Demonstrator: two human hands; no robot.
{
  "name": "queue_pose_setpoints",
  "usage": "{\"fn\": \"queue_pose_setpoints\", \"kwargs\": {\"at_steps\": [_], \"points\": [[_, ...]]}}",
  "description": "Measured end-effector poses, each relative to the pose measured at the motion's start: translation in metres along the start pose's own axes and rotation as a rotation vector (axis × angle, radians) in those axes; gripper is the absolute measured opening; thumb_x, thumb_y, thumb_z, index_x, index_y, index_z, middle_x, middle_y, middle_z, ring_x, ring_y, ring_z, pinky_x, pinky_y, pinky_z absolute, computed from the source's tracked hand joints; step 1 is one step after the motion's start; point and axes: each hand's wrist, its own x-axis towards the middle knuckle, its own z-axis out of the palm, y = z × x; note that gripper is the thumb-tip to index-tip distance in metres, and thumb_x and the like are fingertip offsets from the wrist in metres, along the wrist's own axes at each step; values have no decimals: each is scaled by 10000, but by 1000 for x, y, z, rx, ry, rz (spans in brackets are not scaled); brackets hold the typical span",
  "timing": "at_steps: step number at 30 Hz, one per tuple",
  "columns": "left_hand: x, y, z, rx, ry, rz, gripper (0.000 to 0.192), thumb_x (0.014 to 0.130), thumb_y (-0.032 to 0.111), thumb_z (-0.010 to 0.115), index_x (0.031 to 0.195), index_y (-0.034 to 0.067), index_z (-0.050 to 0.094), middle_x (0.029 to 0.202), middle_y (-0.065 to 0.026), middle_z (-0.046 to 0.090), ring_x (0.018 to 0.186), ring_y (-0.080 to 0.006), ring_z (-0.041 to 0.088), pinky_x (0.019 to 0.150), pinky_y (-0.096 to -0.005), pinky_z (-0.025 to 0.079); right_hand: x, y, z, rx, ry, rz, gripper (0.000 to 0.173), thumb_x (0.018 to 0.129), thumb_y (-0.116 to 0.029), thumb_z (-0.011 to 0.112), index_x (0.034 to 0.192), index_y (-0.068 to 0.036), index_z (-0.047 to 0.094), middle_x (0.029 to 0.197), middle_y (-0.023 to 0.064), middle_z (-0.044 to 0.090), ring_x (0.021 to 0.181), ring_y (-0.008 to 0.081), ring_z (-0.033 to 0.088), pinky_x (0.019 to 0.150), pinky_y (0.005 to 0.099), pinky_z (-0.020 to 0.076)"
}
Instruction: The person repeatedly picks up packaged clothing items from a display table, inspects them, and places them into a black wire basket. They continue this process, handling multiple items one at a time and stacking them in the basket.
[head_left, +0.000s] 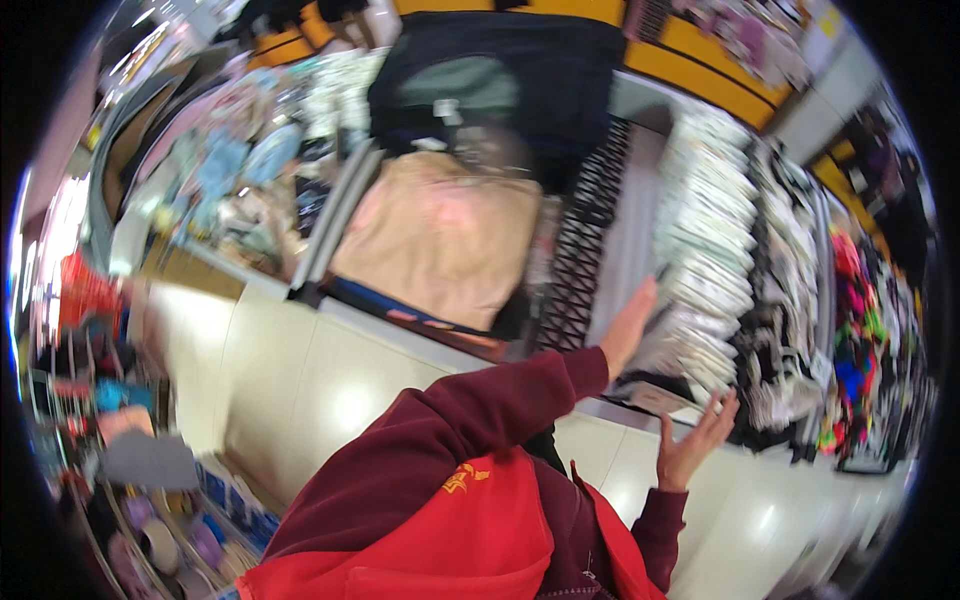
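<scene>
A long row of white packets in clear wrapping (705, 225) fills a bin on the right side of the display. Flat and extended, my left hand (630, 328) is beside the row's left edge near its front end; I cannot tell whether it touches the packets. My right hand (697, 439) is at the front end of the row, palm up with fingers spread and nothing in it. Close to both hands, a pale flat packet (660, 397) lies at the bin's front edge.
Left of the row runs a bare grey bin strip (634, 202), then black patterned packs (581, 262). Folded beige clothing (442, 240) and dark garments (555, 82) are stacked further left. Black-and-white garments (780, 352) lie to the right. A wire rack of goods (150, 480) stands lower left.
</scene>
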Motion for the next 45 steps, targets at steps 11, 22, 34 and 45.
{"fn": "queue_pose_setpoints", "kwargs": {"at_steps": [11, 22, 34, 45], "points": [[-237, 155, -273, -258, 286, 87, 431, 1023, 263, 470, 1389, 35, 488, 1259, -132, 636, 1061, -215, 656, 926, -336, 507, -18, -349, 65, 678, -95, -398, 666, 830, -94, 685, 1430, -1, 412, 1484, 209, 381, 1356, 381, 379, 1105, 440, 329], [-375, 190, -456, -245, 821, 156, 311, 992, 202, 516, 1244, 42, 601, 1138, -98, 696, 957, -179, 682, 818, -302, 533, -10, -609, 167, 1015, -622, -686, 720, 807, -84, 743, 1421, 23, 380, 1394, 213, 466, 1282, 314, 486, 1039, 384, 430], [-337, 297, -636, -51, 880, 124, 276, 988, 133, 496, 1216, 15, 597, 1112, -104, 688, 943, -199, 679, 813, -309, 525, 71, -748, 309, 1101, -677, -458, 716, 813, -174, 746, 1414, 2, 400, 1396, 185, 462, 1272, 329, 484, 1046, 398, 422], [-228, 358, -716, -31, 598, -29, 308, 999, 161, 513, 1275, 40, 575, 1187, -97, 664, 1023, -182, 656, 859, -298, 516, 199, -760, 375, 774, -472, -357, 741, 772, -229, 759, 1369, 53, 422, 1362, 250, 493, 1278, 396, 464, 1095, 421, 364]]}}
